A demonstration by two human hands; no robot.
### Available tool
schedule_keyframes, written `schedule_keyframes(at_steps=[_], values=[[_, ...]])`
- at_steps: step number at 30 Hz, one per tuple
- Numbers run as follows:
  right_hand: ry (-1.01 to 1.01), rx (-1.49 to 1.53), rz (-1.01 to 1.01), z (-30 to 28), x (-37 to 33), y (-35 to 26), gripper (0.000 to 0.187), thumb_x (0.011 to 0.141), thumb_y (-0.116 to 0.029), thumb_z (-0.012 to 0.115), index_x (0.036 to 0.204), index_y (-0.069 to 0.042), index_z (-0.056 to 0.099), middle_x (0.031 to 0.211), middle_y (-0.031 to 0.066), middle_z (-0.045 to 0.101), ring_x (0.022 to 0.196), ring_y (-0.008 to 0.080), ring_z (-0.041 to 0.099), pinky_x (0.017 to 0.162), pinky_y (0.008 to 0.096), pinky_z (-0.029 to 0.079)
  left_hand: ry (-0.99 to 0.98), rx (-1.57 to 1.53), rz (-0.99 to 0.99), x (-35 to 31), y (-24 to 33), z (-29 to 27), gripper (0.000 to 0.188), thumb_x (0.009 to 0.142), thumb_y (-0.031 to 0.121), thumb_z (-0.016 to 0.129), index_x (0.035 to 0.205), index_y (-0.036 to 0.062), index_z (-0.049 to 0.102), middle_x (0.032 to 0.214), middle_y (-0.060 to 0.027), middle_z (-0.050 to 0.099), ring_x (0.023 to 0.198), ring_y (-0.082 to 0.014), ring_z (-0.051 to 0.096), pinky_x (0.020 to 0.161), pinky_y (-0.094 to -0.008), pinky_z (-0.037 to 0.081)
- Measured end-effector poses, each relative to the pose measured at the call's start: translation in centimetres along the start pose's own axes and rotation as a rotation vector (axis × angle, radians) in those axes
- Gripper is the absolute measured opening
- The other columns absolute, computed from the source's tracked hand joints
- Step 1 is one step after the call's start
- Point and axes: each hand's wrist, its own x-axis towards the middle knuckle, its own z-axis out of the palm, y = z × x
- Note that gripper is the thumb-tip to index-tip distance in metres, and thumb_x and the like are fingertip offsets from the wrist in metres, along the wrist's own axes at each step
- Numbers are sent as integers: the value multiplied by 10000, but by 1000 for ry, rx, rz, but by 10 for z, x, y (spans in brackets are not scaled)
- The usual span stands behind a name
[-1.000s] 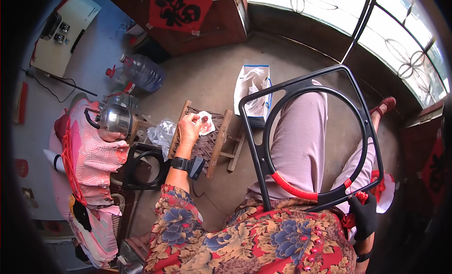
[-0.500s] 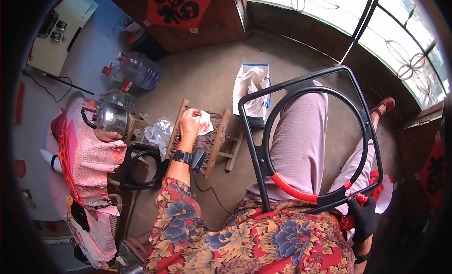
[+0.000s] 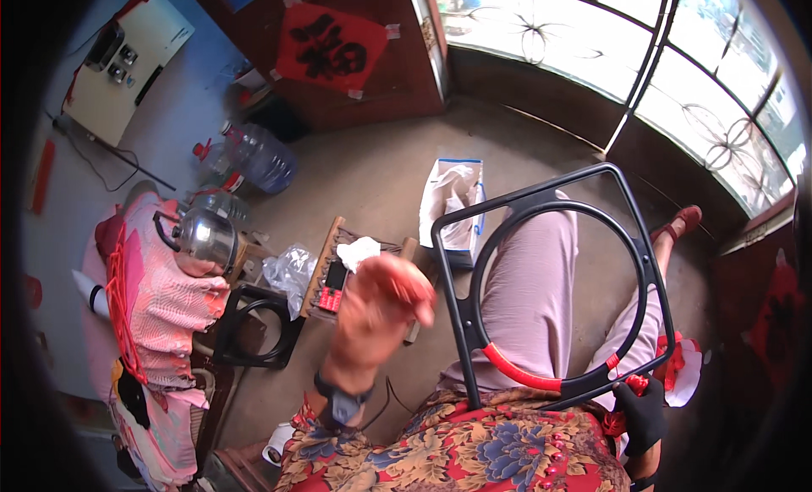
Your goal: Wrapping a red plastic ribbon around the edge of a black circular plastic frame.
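A black frame (image 3: pixel 446 302) with a large round opening leans upright across my lap. Red cord (image 3: pixel 520 367) is wound tightly around the lower part of its ring, with a short second band to the right. My right hand (image 3: pixel 640 412), in a black fingerless glove, is closed at the frame's lower right corner on a bundle of red cord (image 3: pixel 636 384). Bare and smeared by motion, my left hand (image 3: pixel 381 314) is in the air between a small wooden stool (image 3: pixel 318 268) and the frame. Its fingers look curved. On the stool lies a crumpled white tissue (image 3: pixel 359 252).
Beside the tissue are a dark flat object (image 3: pixel 337 276) and a small red item (image 3: pixel 330 300). A second black frame (image 3: pixel 227 333), clear plastic bag (image 3: pixel 289 270) and metal kettle (image 3: pixel 205 238) are at left. An open paper bag (image 3: pixel 452 206) stands beyond the frame, water bottles (image 3: pixel 264 158) farther back.
My left hand has left the tissue on the stool and moved right and nearer to me. The tissue now lies crumpled there. My right hand keeps its hold at the frame's corner.
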Motion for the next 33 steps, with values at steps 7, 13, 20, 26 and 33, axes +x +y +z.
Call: schedule_keyframes(at_steps=[7,13,20,26,33], values=[[-68,-17,-2,-2,-5,-11,151,742,-109,679,795,20,621,644,14,599,587,78,533,542,248,438,-511,-396,-68,21,-17,145,102,787,-2,653,840,-87,638,813,-229,634,697,-314,621,621,-350,521],[-65,-135,-79,-10,-4,-10,248,764,-214,695,819,22,649,660,70,632,611,78,533,569,273,447,-742,-511,-202,35,-54,124,154,754,7,674,830,-67,562,842,-251,616,742,-377,623,616,-465,530],[-110,-110,-99,-9,-2,-25,268,765,-219,698,901,10,663,719,101,658,644,108,586,621,268,472,-335,597,-751,29,-131,72,283,925,117,496,1168,-28,492,1053,-96,588,968,-137,566,857,-266,444],[-102,-109,-141,-12,-2,-15,262,755,-233,714,886,-10,671,732,101,662,639,131,604,635,268,481,-168,157,-1162,22,-176,88,263,938,219,502,1105,17,528,952,-28,597,813,-48,565,721,-182,472],[-117,-187,-226,-14,6,-20,292,740,-262,727,870,-9,664,712,120,651,625,164,614,614,285,479,-50,42,-1120,17,-185,88,121,882,151,594,942,47,582,817,23,598,696,-5,553,585,-114,447]])
